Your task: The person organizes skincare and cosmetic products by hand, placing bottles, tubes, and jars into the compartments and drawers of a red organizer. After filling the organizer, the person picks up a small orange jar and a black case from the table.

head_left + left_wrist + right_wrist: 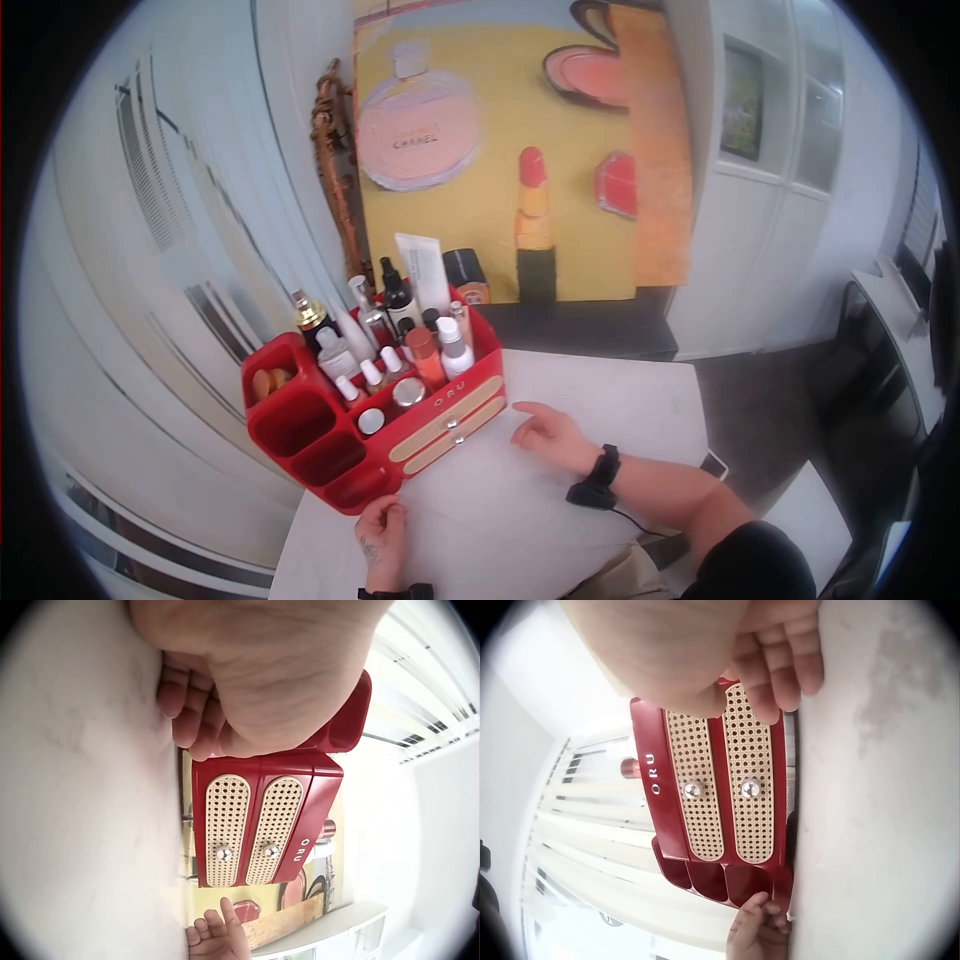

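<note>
A red cosmetics organizer (pixel 330 480) stands at the left of the white table in the head view. Its front has two drawers with woven cane panels (pixel 748 825) and round silver knobs (pixel 271 850). Bottles, tubes and jars fill the upper tray, among them an orange-red bottle (pixel 425 357) and a white pump bottle (pixel 456 350). My left hand (pixel 382 532), fingers loosely bent and holding nothing, is right at the organizer's near lower corner. To the right of the drawers, my right hand (pixel 555 437) is over the table with its index finger pointing out, also holding nothing.
The white table (pixel 640 400) extends right of the organizer. Behind it, a large painted panel (pixel 500 240) with a lipstick and perfume bottle leans upright. Pale blinds (pixel 180 200) hang at left. A white chair (pixel 800 530) stands at lower right.
</note>
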### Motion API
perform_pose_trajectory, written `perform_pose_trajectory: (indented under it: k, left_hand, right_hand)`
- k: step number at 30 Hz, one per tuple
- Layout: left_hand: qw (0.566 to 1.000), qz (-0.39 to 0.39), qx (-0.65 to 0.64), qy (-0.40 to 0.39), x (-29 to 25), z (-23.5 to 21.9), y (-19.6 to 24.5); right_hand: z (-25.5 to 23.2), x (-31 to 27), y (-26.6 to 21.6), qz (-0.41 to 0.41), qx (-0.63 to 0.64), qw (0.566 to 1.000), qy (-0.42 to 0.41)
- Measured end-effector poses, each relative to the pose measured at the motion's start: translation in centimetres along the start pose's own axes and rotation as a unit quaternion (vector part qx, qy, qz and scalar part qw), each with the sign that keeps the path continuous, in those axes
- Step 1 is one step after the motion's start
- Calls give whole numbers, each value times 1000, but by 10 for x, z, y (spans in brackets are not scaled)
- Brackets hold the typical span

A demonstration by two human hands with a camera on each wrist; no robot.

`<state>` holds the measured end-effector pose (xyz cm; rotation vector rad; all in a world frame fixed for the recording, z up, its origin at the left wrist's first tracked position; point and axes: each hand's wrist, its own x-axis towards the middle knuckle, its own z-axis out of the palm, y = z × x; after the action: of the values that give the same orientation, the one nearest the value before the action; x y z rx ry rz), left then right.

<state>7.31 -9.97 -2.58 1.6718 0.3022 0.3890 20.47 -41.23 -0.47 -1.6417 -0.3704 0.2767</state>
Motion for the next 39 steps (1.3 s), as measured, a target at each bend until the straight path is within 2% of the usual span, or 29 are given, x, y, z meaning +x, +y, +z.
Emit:
perform_pose_trajectory:
  k: [6,8,10,13,31,36,39]
  left_hand:
    - [1000,7,25,10,-3,0,5]
    - [997,49,55,5,-4,0,7]
    - [997,35,66,12,-2,-1,-2]
    - [997,18,69,8,-6,-2,5]
    - [997,16,75,20,3,1,6]
    - [998,23,19,56,6,3,-5]
    - [998,20,-24,50,5,3,-5]
  right_hand:
    - [-1,0,4,-31,4,999,-7]
    - [-1,2,7,-37,22,999,-18]
    - [1,2,11,-20,64,997,25]
    - [0,0,4,-22,49,998,38]
    - [1,3,-4,-3,66,996,67]
    - [1,4,-6,2,62,995,79]
    - [3,1,-10,-2,59,995,85]
